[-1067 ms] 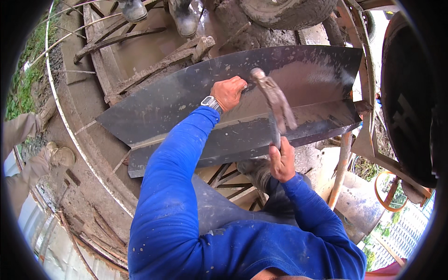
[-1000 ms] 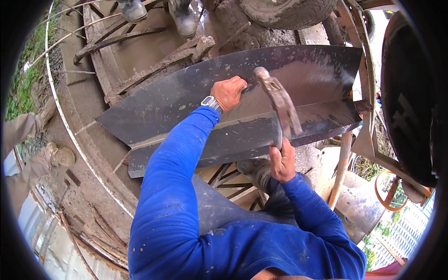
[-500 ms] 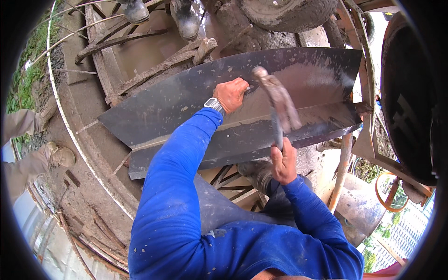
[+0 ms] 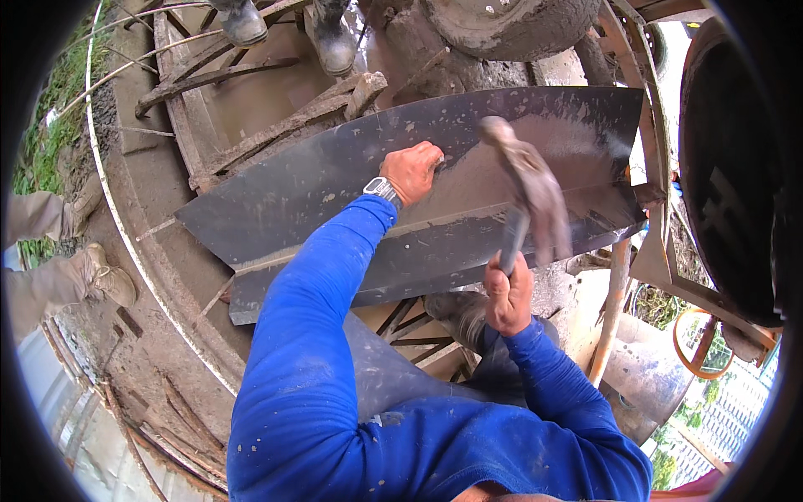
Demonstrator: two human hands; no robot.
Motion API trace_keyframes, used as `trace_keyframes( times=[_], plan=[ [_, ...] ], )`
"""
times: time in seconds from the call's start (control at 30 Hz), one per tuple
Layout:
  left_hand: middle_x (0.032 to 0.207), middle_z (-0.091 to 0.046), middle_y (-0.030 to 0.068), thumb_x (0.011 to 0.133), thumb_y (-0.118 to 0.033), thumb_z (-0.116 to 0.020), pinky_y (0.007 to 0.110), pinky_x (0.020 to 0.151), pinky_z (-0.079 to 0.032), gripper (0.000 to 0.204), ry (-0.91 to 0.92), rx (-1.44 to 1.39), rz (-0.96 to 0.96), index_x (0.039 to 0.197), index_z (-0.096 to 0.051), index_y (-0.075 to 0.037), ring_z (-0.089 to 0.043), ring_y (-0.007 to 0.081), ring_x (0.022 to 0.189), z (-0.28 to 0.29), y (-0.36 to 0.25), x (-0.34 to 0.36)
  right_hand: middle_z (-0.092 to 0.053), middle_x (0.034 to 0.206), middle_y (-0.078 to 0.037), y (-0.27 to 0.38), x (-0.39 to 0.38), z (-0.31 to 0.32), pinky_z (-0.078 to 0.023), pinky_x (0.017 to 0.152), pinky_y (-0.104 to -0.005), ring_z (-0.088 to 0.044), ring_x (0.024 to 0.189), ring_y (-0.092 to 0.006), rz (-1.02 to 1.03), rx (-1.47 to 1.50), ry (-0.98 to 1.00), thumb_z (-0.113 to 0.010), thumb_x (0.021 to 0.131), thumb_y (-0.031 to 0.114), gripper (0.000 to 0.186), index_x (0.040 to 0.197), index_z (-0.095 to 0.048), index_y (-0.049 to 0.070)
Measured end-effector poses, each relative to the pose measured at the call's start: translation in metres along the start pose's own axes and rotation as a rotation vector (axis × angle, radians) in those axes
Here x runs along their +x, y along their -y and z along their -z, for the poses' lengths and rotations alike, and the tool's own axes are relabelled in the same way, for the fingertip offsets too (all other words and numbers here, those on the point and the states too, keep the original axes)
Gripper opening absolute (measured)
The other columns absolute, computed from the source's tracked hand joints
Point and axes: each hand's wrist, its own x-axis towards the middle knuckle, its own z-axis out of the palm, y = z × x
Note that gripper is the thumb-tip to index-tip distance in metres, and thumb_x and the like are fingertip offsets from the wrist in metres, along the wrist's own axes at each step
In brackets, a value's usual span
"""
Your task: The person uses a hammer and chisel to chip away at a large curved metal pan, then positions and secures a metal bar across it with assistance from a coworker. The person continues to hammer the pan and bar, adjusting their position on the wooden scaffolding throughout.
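A long dark metal plate [image 4: 284, 192] with a curved edge, a folded strip along its length and spots of dirt lies across the middle of the view. My left hand [image 4: 409, 174] is closed over its upper part, fingertips pinched on something small that I cannot make out. My right hand [image 4: 508, 297] grips a claw hammer [image 4: 519, 167] by the handle, with the blurred head raised over the plate to the right of my left hand.
Beyond the plate lie muddy water [image 4: 251, 109], rusty bars [image 4: 209, 79], a muddy tyre [image 4: 506, 25] and another person's boots [image 4: 330, 46]. More legs and a shoe [image 4: 113, 280] are at the left. A large black round object [image 4: 728, 167] stands at the right, with grass at the far left.
The hammer has swung to the right and its head is blurred. My left hand stays in about the same place on the plate. The shoe at the left has shifted slightly.
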Motion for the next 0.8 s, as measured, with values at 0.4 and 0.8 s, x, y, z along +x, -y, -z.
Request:
trace_keyframes(
  times=[0.4, 0.8],
  plan=[
    [0.100, -0.070, 0.0103, 0.090, -0.011, -0.065, 0.048, 0.076, -0.059, 0.014, -0.011, -0.015, -0.001, 0.104, -0.066, -0.011, -0.071, 0.0372, 0.091, 0.000, 0.003, 0.001, -0.055, 0.067, -0.018, -0.006, -0.002, 0.002, -0.044, 0.059, -0.0480, -0.058, 0.063, -0.0423, 0.027, -0.072, -0.036, -0.061, 0.106, 0.035, 0.036, 0.099, -0.059, 0.000],
    [0.101, -0.070, 0.0105, 0.089, -0.010, -0.064, 0.049, 0.079, -0.059, 0.016, 0.060, 0.058, 0.046, 0.105, -0.066, -0.011, -0.071, 0.0371, 0.094, 0.004, -0.002, 0.000, -0.059, 0.070, -0.022, -0.007, -0.001, 0.008, -0.048, 0.063, -0.0492, -0.064, 0.069, -0.0461, 0.017, -0.148, 0.032, -0.060, 0.105, 0.027, 0.027, 0.101, -0.058, 0.000]
  ],
)
